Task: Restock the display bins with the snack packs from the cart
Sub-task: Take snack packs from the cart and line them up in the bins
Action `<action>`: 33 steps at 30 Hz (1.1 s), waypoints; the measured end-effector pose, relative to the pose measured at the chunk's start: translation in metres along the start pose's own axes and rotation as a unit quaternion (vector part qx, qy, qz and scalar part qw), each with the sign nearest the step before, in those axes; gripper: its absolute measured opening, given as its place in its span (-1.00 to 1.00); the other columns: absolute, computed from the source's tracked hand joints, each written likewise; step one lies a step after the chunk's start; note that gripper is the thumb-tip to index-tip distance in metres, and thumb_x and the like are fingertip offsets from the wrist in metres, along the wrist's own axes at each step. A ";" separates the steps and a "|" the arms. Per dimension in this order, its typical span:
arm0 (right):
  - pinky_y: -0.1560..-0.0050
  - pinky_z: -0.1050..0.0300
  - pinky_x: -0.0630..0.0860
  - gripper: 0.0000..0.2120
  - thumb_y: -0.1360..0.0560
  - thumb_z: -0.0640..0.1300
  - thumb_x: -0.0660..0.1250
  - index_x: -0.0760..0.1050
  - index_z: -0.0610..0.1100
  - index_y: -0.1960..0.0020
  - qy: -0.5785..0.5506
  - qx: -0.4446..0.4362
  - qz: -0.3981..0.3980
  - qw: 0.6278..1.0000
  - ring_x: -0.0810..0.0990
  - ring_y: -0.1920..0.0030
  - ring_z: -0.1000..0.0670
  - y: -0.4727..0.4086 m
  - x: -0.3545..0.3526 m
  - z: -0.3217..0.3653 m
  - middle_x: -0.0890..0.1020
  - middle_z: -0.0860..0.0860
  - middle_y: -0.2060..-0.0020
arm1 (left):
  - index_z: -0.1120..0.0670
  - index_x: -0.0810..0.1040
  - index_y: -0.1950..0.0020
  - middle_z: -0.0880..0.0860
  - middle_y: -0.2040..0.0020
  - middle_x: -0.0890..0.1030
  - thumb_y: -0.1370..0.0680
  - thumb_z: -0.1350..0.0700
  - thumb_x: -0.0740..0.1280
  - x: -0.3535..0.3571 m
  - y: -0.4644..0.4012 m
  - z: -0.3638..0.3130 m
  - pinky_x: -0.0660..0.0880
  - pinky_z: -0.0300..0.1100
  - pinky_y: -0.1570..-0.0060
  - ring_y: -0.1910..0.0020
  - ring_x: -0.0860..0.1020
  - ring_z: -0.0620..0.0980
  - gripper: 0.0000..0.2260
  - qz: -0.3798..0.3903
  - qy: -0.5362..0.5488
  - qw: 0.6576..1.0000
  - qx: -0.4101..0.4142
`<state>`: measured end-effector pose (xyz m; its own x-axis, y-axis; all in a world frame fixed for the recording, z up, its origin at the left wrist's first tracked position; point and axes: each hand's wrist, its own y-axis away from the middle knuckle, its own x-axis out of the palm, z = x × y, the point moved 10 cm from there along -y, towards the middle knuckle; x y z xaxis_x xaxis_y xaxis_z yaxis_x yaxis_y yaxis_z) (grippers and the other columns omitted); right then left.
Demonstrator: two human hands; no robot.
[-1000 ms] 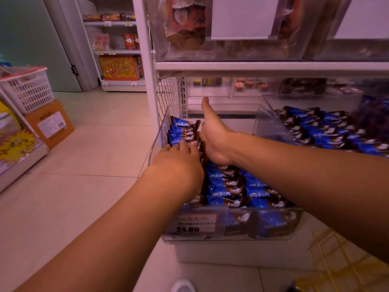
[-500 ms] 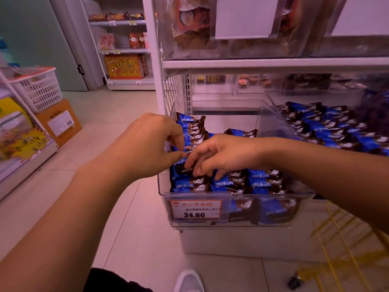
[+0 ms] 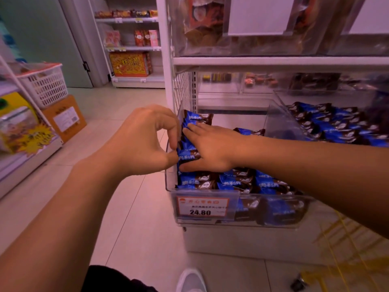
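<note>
I see the white shelving unit [image 3: 273,62] rising just beyond both my hands, its upper clear bins holding brownish snacks too blurred to name. Below it, directly under my hands, sits the clear display bin [image 3: 282,222], its front wall nearest me and its left wall touching my left fingertips. Right of my right forearm lies a neighbouring bin [image 3: 280,123] filled with the same blue packs. Far to the left of my left hand a white basket [image 3: 45,85] stands above a brown cardboard box [image 3: 65,119]. Beyond the left hand, well apart, a back shelf carries an orange carton [image 3: 129,64].

Inside the display bin the blue snack packs [image 3: 231,182] lie in rows beneath my right wrist, with a stack standing on edge along the left wall just past my fingers. A price tag [image 3: 203,206] reading 24.80 hangs on the bin front, below my right hand.

My right hand [image 3: 212,148] lies flat, fingers straight and spread, pressing on the packs at the bin's left side. My left hand [image 3: 141,140] is curled, thumb and fingertips pinching the edge of one pack [image 3: 188,154] that sits between both hands, partly under the right fingers.

A pale shoe [image 3: 190,280] shows on the floor below, nearer me than either hand.
</note>
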<state>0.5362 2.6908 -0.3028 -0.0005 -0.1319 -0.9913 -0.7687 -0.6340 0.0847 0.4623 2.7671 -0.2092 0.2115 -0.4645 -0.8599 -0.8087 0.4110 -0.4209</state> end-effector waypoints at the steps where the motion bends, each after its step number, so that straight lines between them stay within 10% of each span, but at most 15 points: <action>1: -0.54 -0.15 0.15 0.06 -0.42 0.55 0.09 -0.11 -0.13 -0.63 0.001 0.010 0.005 1.000 0.03 -0.60 -0.15 -0.004 -0.001 -0.002 0.00 -0.09 -0.62 | 0.03 0.57 0.36 -0.07 0.14 0.64 -0.25 0.26 0.50 -0.001 0.001 0.003 0.41 -0.48 0.06 0.08 0.55 -0.19 -0.83 -0.005 0.004 1.000 -0.004; 8: -0.32 -0.06 0.41 -0.30 -0.49 0.36 0.10 0.40 -0.10 -0.43 -0.179 0.026 -0.009 0.983 0.45 -0.33 -0.15 -0.042 -0.023 -0.029 0.47 -0.13 -0.38 | 0.01 0.57 0.35 -0.11 0.13 0.63 -0.25 0.28 0.47 0.002 0.000 0.009 0.46 -0.47 0.11 0.06 0.57 -0.22 -0.82 -0.001 0.046 0.999 -0.022; 14: -0.57 -0.15 -0.09 -0.36 -0.65 0.23 -0.10 -0.04 -0.07 -0.63 -0.133 0.110 0.041 0.984 -0.16 -0.61 -0.17 -0.064 0.018 -0.049 -0.10 -0.12 -0.62 | -0.01 0.59 0.34 -0.12 0.16 0.63 -0.26 0.28 0.48 0.002 -0.004 0.008 0.49 -0.39 0.14 0.10 0.59 -0.19 -0.81 0.004 0.033 0.999 -0.030; 19: -0.44 -0.06 0.25 -0.62 -0.69 0.05 -0.04 0.39 -0.11 -0.34 -0.267 0.057 0.032 0.962 0.36 -0.39 -0.12 -0.053 -0.005 -0.039 0.42 -0.14 -0.39 | -0.01 0.64 0.28 -0.10 0.20 0.65 -0.36 0.17 0.45 -0.002 -0.012 0.005 0.43 -0.45 0.19 0.12 0.58 -0.15 -0.92 -0.033 -0.015 0.996 -0.077; 24: -0.38 -0.12 0.34 -0.58 -0.69 0.07 -0.03 0.47 -0.11 -0.31 -0.224 0.035 -0.085 0.970 0.45 -0.31 -0.08 0.014 -0.053 -0.039 0.52 -0.08 -0.32 | -0.01 0.63 0.26 -0.10 0.25 0.61 -0.42 0.05 0.44 -0.003 -0.019 -0.037 0.43 -0.32 0.21 0.22 0.55 -0.13 -0.93 -0.081 -0.011 0.997 0.000; 28: 0.17 -0.11 0.48 -0.52 -0.64 0.15 0.10 0.51 -0.16 0.23 -0.124 -0.010 -0.083 0.989 0.54 0.29 -0.07 0.105 -0.062 -0.031 0.57 -0.07 0.36 | 0.02 0.66 0.27 -0.10 0.35 0.63 -0.42 0.07 0.44 0.024 -0.022 -0.071 0.52 -0.22 0.22 0.33 0.57 -0.19 -0.92 0.019 0.034 0.997 0.060; 33: 0.27 0.09 0.45 -0.57 -0.56 0.27 0.18 0.50 -0.06 0.20 -0.111 -0.031 -0.004 0.993 0.50 0.36 0.09 0.181 -0.034 -0.016 0.53 0.04 0.40 | -0.07 0.65 0.22 -0.14 0.35 0.64 -0.31 -0.25 0.45 0.073 -0.010 -0.088 0.47 -0.34 0.33 0.37 0.57 -0.24 -0.73 0.254 0.027 0.966 0.039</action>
<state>0.4072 2.5688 -0.2519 -0.1410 0.0406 -0.9892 -0.7286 -0.6807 0.0760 0.4374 2.6602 -0.2421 -0.2320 -0.2271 -0.9458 -0.7562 0.6537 0.0286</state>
